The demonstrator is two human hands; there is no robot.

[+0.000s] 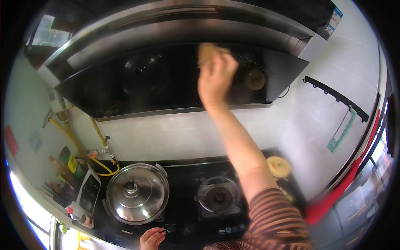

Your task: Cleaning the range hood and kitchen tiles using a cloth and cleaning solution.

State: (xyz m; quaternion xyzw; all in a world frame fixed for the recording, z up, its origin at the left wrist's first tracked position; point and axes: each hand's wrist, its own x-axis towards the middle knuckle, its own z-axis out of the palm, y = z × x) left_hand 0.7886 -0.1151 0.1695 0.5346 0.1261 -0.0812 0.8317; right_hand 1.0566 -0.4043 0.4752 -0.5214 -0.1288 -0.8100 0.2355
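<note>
My right hand (217,70) is raised to the black panel of a range hood (178,84), its fingers closed on a tan cloth (207,53). Motion blurs the cloth, which lies against the panel's upper part. Right of the hand, small wet-looking drops run across the glossy surface. My left hand (152,238) is low at the picture's bottom edge, loosely curled with nothing visible in it. A stove knob (170,228) is just beside its fingertips; contact cannot be made out. A lidded steel pot (137,193) stands on the left burner of the black gas stove (184,187).
The right burner (218,197) has a bare pan support. A yellow bowl (278,166) sits in the right corner. Bottles and a condiment rack (89,193) stand at left, near a yellow gas hose (70,137). A hook rail (336,98) with a green hanger (343,131) is on the right wall.
</note>
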